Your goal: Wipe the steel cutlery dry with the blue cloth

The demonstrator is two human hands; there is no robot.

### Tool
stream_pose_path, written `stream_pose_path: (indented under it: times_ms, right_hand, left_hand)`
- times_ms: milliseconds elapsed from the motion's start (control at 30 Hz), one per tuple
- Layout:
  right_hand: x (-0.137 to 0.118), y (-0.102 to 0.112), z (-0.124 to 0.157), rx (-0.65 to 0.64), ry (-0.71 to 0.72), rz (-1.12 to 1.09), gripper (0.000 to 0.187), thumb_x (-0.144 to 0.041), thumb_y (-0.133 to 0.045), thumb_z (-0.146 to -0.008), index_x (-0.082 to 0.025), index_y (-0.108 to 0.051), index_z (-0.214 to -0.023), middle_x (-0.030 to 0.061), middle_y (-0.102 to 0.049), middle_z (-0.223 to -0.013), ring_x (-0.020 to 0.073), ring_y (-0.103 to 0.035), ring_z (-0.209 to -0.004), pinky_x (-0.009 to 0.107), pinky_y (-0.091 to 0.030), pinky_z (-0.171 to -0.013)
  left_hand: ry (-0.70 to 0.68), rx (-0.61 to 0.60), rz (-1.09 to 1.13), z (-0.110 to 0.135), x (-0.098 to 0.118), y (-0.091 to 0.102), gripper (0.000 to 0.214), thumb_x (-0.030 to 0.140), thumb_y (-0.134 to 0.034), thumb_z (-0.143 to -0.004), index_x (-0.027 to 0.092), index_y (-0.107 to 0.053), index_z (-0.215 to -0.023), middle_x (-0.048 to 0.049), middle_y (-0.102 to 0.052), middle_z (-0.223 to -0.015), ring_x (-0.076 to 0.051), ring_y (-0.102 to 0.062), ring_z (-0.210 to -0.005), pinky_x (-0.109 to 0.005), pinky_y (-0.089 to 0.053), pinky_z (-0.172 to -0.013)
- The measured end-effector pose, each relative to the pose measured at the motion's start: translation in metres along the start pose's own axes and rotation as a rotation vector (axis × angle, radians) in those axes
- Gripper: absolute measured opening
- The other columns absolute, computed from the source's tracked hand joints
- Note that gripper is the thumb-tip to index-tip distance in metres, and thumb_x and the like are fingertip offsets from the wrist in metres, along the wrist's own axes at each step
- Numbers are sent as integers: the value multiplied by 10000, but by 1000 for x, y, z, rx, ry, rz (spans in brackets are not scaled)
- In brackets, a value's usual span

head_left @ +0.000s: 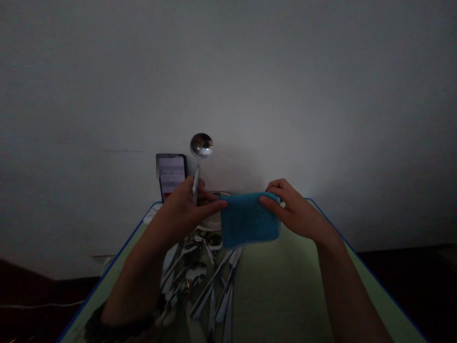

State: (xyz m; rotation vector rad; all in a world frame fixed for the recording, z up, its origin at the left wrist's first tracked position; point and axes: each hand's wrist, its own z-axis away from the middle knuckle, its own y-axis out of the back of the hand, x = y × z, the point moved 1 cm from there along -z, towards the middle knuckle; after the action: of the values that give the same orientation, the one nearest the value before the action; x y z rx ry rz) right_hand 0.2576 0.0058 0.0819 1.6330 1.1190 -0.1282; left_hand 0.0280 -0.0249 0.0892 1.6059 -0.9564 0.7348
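My left hand (pixel 191 202) is closed around the handle of a round-bowled metal spoon (pixel 202 146), which stands up with its bowl above the fingers. The thumb and fingertips of that same hand also pinch the left top corner of a blue cloth (pixel 250 221). At the cloth's right top corner, my right hand (pixel 285 205) grips it between thumb and fingers. The cloth hangs stretched between both hands above the table. Behind it shows part of a round metal-rimmed dish (pixel 211 222), the rest hidden by the cloth and left hand.
Several metal spoons and knives (pixel 214 286) lie in a loose pile at the left front of the green table (pixel 278 295), which has a blue edge. A phone (pixel 172 175) leans upright against the pale wall (pixel 285 95) at the back left.
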Motion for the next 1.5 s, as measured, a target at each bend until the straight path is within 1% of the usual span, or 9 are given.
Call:
stream_pose_path:
  times_ms: [167, 300, 467, 600, 733, 933, 1067, 1200, 1500]
  right_hand:
    - [7, -1, 1, -214, -117, -410, 311, -491, -473, -840, -193, -502, -756, -33, -435, -661, 103, -437, -595, 225, -365, -529]
    - [8, -6, 0, -188, -165, -674, 305, -421, -674, -711, -201, -470, -764, -61, -397, -641, 82, -405, -570, 194, -319, -490]
    - [10, -18, -5, -93, -240, -959, 320, -452, -658, -713, -202, -462, -756, -61, -410, -639, 77, -411, -551, 196, -347, -502]
    - [15, -24, -8, -99, -305, -796, 296, -488, -560, -786, -199, -514, -836, -39, -472, -690, 89, -450, -588, 211, -368, -525]
    - [16, -24, -8, -239, -213, -596, 320, -451, -546, -813, -214, -519, -1026, 3, -554, -850, 120, -516, -735, 238, -404, -615]
    - [12, -20, -4, -509, -124, -654, 537, -455, -657, -720, -216, -443, -1151, 58, -534, -1092, 178, -529, -973, 306, -438, -800]
    - [12, -18, -3, -470, -158, -604, 577, -384, -751, -633, -228, -454, -1103, 43, -539, -1074, 172, -544, -918, 283, -465, -730]
    - [15, -17, -4, -424, -163, -580, 316, -415, -641, -746, -177, -562, -939, 21, -599, -861, 151, -565, -783, 289, -455, -709]
    - [12, -14, -3, -376, -132, -569, 291, -427, -525, -832, -192, -562, -999, 11, -578, -864, 120, -533, -743, 240, -430, -644]
  left_hand:
    - [-14, 58, -21, -4, -4, -2, 406, 447, -711, -647, 211, -402, -761, 27, -628, -702, -165, -616, -626, -271, -472, -534]
    - [48, -48, 126, -6, -5, -6, 407, 409, -730, -635, 196, -446, -835, -11, -635, -831, -169, -624, -694, -285, -499, -585]
    - [25, -225, 321, -2, -2, -8, 379, 334, -720, -665, 203, -451, -897, 11, -577, -850, -137, -588, -718, -249, -481, -586]
    - [-6, -103, 151, -2, 0, -6, 405, 376, -729, -639, 212, -376, -748, 84, -419, -638, -83, -451, -539, -207, -388, -479]
    - [13, -17, -1, -2, 4, -7, 419, 463, -691, -654, 214, -366, -743, 86, -400, -608, -77, -398, -487, -204, -341, -430]
    - [-20, -78, -41, 1, 4, -6, 383, 493, -648, -694, 211, -435, -842, 50, -500, -651, -119, -503, -543, -214, -367, -450]
    - [-33, -128, -24, 2, 1, -5, 338, 492, -593, -747, 212, -465, -886, 52, -494, -640, -114, -487, -524, -209, -353, -437]
    - [-33, -118, -51, 2, 1, -5, 314, 490, -585, -750, 210, -456, -809, 54, -481, -632, -111, -474, -526, -211, -349, -445]
    - [-65, -92, -34, -1, -3, -5, 331, 458, -613, -736, 220, -383, -758, 73, -431, -613, -98, -433, -515, -208, -335, -457]
